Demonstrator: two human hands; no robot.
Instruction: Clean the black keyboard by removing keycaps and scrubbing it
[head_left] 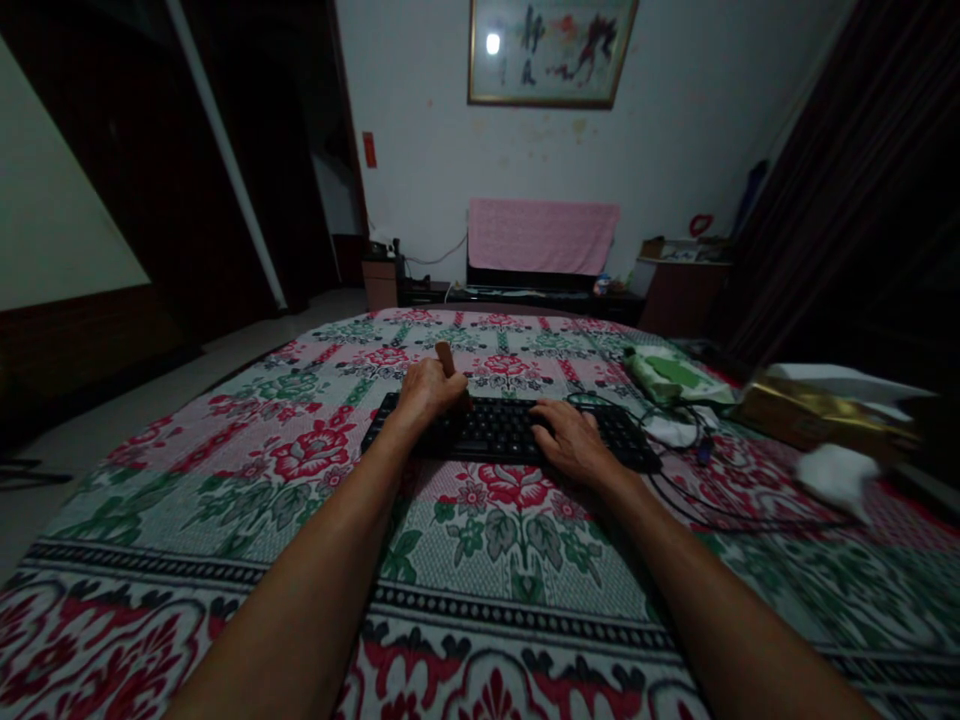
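Observation:
A black keyboard [495, 430] lies across the patterned cloth in front of me. My left hand [431, 390] is closed around a brown wooden-handled tool [444, 355] above the keyboard's left part. The handle sticks up past my fingers, while its lower end is hidden by the hand and the dim light. On the right part of the keys rests my right hand [570, 435], palm down, its fingers stretched apart and nothing seen in it.
A floral tablecloth [300, 510] covers the table. To the right lie a black cable [720, 518], a green and white packet [675, 375], a gold tissue box [817, 410] and a crumpled white tissue [836, 475]. A pink cloth [544, 235] hangs by the far wall.

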